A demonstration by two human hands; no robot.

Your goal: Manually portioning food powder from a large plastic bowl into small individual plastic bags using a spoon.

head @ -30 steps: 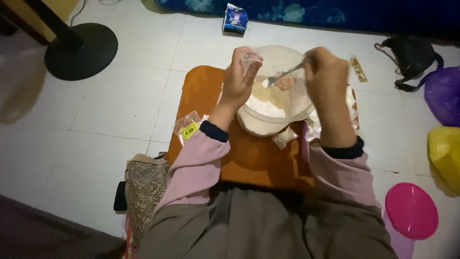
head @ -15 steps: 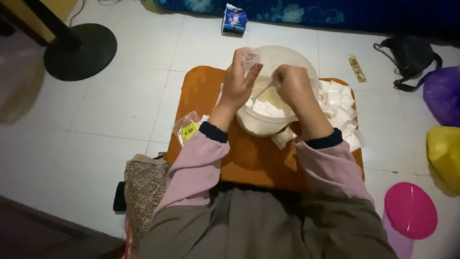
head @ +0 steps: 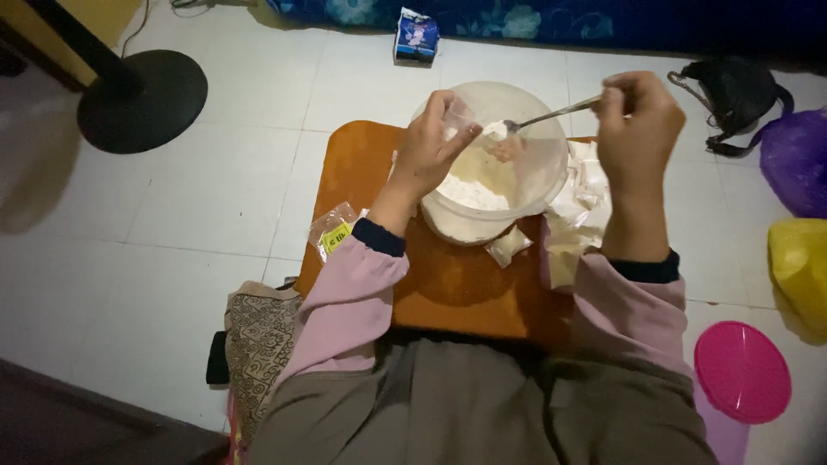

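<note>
board (head: 448,284): orange, lay on tiled floor under bowl.
bowl (head: 525,185): clear, held white powder.
left hand (head: 431,151): curled round small clear bag (head: 459,114) over bowl.
right hand (head: 636,120): pinched spoon (head: 543,116) handle; powder-loaded tip at bag mouth.

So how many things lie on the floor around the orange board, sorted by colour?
Pink: 1, the round lid
Yellow: 1, the bag
Purple: 1, the bag
Black: 2, the handbag and the round stand base
Blue: 1, the small carton
Total: 6
</note>
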